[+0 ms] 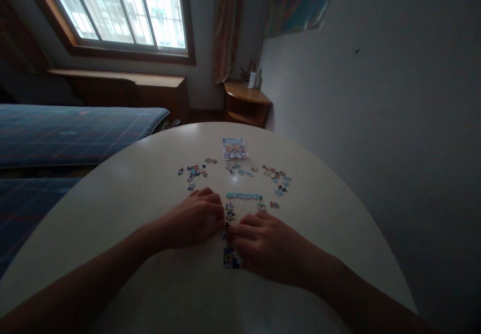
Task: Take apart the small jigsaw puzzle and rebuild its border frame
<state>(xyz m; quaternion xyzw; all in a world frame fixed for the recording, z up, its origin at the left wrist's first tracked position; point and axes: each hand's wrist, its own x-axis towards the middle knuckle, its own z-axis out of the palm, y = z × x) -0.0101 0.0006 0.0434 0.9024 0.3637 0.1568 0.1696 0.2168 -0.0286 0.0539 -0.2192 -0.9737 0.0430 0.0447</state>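
My left hand is closed, its curled fingertips at the left side of a column of joined jigsaw pieces. From the other side my right hand meets the same column, thumb and fingers closed on a jigsaw piece largely hidden by the fingers. Below them lies a dark blue joined section, partly behind my right hand. A light blue joined strip runs across the top of the column. Beyond my right fingertips lie a small piece and a loose piece.
Loose jigsaw pieces lie in piles at the left, middle and right of the round white table. A printed picture sheet lies behind them. A mattress is at the left, a wall at the right.
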